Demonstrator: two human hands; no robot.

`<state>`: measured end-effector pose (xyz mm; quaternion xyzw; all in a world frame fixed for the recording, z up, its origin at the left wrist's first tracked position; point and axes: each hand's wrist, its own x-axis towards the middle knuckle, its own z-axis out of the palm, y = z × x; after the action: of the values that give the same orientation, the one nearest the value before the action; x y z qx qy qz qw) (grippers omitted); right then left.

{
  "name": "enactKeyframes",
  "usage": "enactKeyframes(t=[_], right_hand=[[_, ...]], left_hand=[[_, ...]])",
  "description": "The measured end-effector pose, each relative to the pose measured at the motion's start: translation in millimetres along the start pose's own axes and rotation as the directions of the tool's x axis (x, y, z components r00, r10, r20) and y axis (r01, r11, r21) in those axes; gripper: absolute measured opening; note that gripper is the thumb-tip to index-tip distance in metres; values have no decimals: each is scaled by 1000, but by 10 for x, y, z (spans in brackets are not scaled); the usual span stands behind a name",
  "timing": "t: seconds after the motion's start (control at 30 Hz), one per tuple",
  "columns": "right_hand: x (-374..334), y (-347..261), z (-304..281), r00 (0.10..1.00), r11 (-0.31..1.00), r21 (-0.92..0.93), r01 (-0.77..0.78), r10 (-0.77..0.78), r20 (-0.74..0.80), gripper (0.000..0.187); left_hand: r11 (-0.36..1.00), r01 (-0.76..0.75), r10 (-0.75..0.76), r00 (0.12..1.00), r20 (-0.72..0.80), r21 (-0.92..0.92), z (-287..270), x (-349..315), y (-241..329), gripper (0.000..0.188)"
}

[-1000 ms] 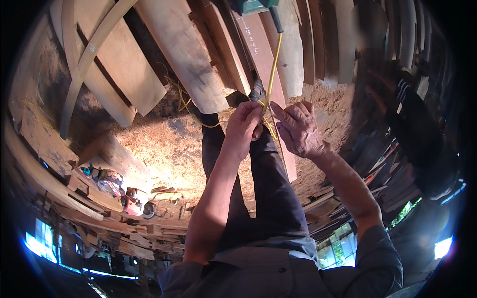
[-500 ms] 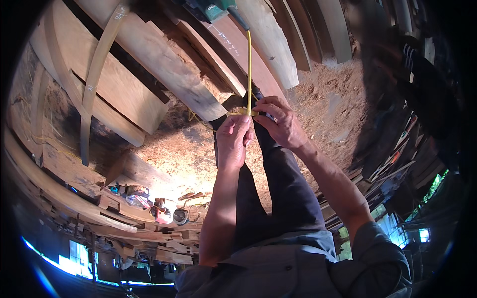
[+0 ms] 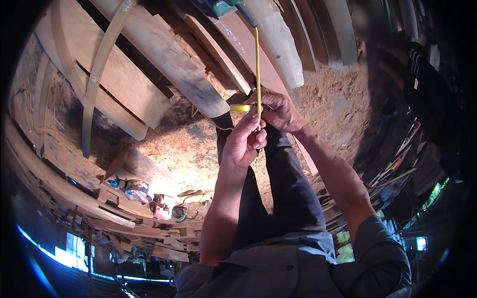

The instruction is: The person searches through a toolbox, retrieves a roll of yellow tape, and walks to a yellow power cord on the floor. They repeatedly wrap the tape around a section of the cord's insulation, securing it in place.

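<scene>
A yellow cord (image 3: 257, 59) runs down from the dark cable sleeve of a green power tool (image 3: 221, 7) to my hands. My left hand (image 3: 243, 144) is closed, pinching the cord's lower part between thumb and fingers. Just above it, on the right, my right hand (image 3: 275, 110) is closed at the cord. A bright yellow band (image 3: 240, 108), which looks like tape, sticks out to the left from the right fingers and crosses behind or around the cord. The fingers hide exactly how it meets the cord.
Long planks (image 3: 171, 62) lie ahead, one ending close to my hands. Curved wooden strips (image 3: 97, 74) lie at the left. Sawdust (image 3: 328, 107) covers the ground. A red and white machine (image 3: 161, 206) stands lower left. Another person's striped dark clothing (image 3: 416, 64) shows at right.
My right hand has moved in closer to the cord, and both hands have shifted slightly right. More of the yellow band now shows to the left. The whole view has shifted a little.
</scene>
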<state>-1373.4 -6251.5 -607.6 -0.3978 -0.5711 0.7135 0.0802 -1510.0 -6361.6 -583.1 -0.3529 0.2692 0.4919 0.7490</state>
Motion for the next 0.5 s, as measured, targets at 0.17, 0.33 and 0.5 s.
enactKeyframes(t=[0.17, 0.33, 0.5], right_hand=[[47, -201, -135, 961, 957, -99, -271, 275, 25, 30], [133, -694, -246, 995, 719, -695, -2, -68, -73, 24], [411, -982, -15, 965, 442, -870, -219, 230, -127, 37]], left_hand=[[978, -150, 169, 977, -130, 144, 52, 29, -104, 25], [932, -210, 281, 934, -221, 297, 97, 91, -237, 27], [841, -274, 372, 919, -132, 466, 66, 205, -295, 23]])
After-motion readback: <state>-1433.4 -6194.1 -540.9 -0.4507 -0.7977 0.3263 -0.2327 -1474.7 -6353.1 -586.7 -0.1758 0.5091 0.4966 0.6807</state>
